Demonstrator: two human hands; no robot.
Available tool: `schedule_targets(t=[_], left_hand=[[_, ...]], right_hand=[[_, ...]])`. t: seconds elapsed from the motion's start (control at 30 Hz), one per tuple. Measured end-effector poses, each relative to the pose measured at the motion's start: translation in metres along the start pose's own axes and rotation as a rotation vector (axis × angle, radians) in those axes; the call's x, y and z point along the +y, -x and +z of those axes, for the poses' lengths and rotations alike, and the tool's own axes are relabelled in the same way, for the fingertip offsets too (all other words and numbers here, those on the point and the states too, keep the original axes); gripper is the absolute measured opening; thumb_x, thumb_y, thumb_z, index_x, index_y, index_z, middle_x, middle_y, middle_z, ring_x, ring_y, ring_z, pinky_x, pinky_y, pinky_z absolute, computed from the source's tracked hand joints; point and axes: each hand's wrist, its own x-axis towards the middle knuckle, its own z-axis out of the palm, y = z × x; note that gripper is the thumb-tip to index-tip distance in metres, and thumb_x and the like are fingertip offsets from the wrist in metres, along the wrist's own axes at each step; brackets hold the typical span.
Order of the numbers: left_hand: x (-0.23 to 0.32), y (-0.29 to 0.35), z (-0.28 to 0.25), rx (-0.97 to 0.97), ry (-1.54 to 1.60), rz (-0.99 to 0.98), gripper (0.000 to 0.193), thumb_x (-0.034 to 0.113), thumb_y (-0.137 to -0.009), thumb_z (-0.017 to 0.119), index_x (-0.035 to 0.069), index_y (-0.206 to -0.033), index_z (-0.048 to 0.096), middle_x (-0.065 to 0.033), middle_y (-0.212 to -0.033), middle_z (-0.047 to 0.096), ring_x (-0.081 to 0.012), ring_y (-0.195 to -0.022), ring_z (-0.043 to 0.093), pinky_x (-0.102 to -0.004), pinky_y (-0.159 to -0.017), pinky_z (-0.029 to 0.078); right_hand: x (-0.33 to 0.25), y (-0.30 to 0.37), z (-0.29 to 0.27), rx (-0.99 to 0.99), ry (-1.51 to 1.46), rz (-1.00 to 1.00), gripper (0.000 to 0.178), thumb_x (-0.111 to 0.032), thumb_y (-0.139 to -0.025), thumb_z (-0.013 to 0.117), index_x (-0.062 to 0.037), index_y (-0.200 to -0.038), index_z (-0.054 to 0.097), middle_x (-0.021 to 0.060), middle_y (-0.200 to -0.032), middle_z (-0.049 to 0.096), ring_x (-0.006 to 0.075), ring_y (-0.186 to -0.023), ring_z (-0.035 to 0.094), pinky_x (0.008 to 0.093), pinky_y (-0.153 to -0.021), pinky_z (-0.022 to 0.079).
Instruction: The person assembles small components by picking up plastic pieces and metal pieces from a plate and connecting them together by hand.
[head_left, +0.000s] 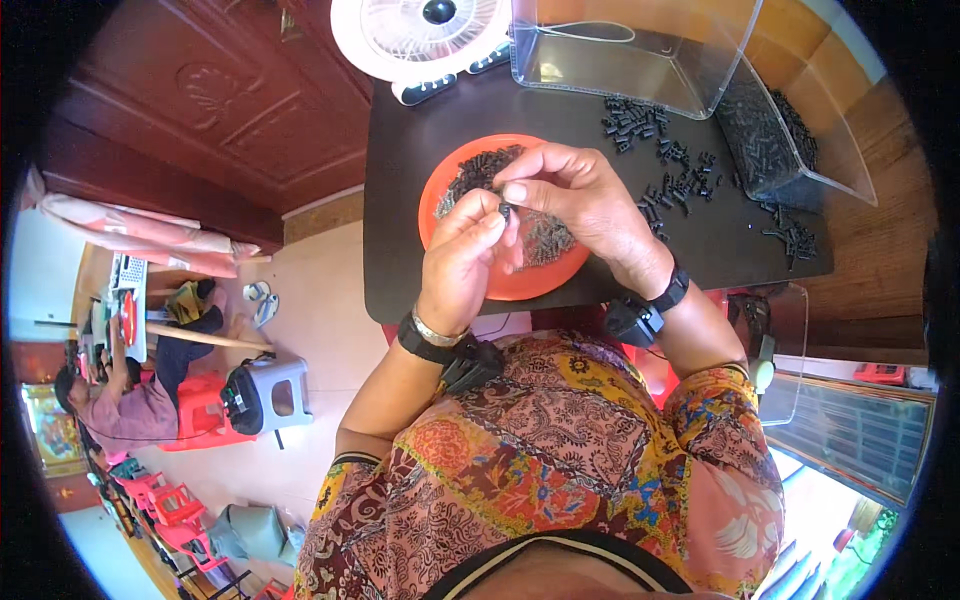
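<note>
Fingers [488, 230] of the L hand [455, 262] are closed in a pinch, thumb against bent index, w/ a small shiny black part [505, 211] between the tips. Only one end of this part is visible; it looks dark, short and rounded, but the rest is covered by skin, so its exact shape I cannot tell. The part is above a round orange-red plastic basin [535, 288], near the basin's middle.

The R hand [592, 205] comes from the other side, its thumb and index almost together, w/ tips just beside the part. Whether they also hold smth small, I cannot tell.

Inside the basin are two kinds of pcs: thin dark pieces [478, 172] toward the far side, and slim grey metal-looking pieces [548, 243] toward the near right. The basin stands on a matt black tabletop [398, 250]. To the right, many loose black tube-like pieces [682, 187] lie scattered in groups, approx. same colour as the held part. Behind them is a clear plastic box [600, 92], and next to it another see-through container [765, 150], w/ a lot of black pcs inside.
</note>
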Motion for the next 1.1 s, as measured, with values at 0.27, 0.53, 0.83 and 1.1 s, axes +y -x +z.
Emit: schedule_targets(t=[0.27, 0.53, 0.83, 1.1], left_hand=[[-0.003, 0.005, 0.004, 0.042, -0.061, 0.010, 0.023, 0.029, -0.095, 0.049, 0.006, -0.092, 0.047, -0.0024, -0.080, 0.049, -0.0130, -0.067, 0.051, -0.0240, -0.059, 0.038], [0.000, 0.006, 0.003, 0.093, 0.081, 0.036, 0.017, 0.023, -0.094, 0.048, 0.008, -0.086, 0.048, -0.0014, -0.080, 0.053, -0.0106, -0.065, 0.051, -0.0236, -0.059, 0.040], [0.000, 0.011, 0.005, 0.162, 0.160, -0.015, 0.014, 0.020, -0.093, 0.052, 0.007, -0.089, 0.053, -0.0008, -0.082, 0.057, -0.0100, -0.071, 0.054, -0.0258, -0.069, 0.043], [-0.011, 0.015, -0.001, 0.081, 0.280, 0.046, 0.011, 0.015, -0.093, 0.049, 0.005, -0.093, 0.053, -0.0049, -0.088, 0.060, -0.0138, -0.081, 0.058, -0.0277, -0.075, 0.044]], right_hand=[[0.009, 0.006, 0.008, 0.080, 0.114, -0.103, 0.006, -0.003, -0.090, 0.060, 0.0007, -0.092, 0.065, 0.0023, -0.072, 0.064, 0.0073, -0.066, 0.060, 0.0231, -0.062, 0.050], [0.007, 0.012, 0.015, 0.019, 0.122, -0.270, 0.020, 0.001, -0.086, 0.064, 0.0013, -0.105, 0.062, 0.0054, -0.090, 0.060, 0.0099, -0.068, 0.061, 0.0232, -0.061, 0.050], [0.014, 0.014, 0.018, 0.077, 0.446, -0.292, 0.036, 0.001, -0.073, 0.074, -0.0031, -0.106, 0.064, 0.0048, -0.097, 0.061, 0.0122, -0.083, 0.059, 0.0287, -0.073, 0.051], [0.007, 0.014, 0.024, 0.128, 0.840, -0.568, 0.031, -0.002, -0.067, 0.071, -0.0046, -0.097, 0.063, 0.0089, -0.084, 0.062, 0.0282, -0.082, 0.060, 0.0377, -0.076, 0.049]])
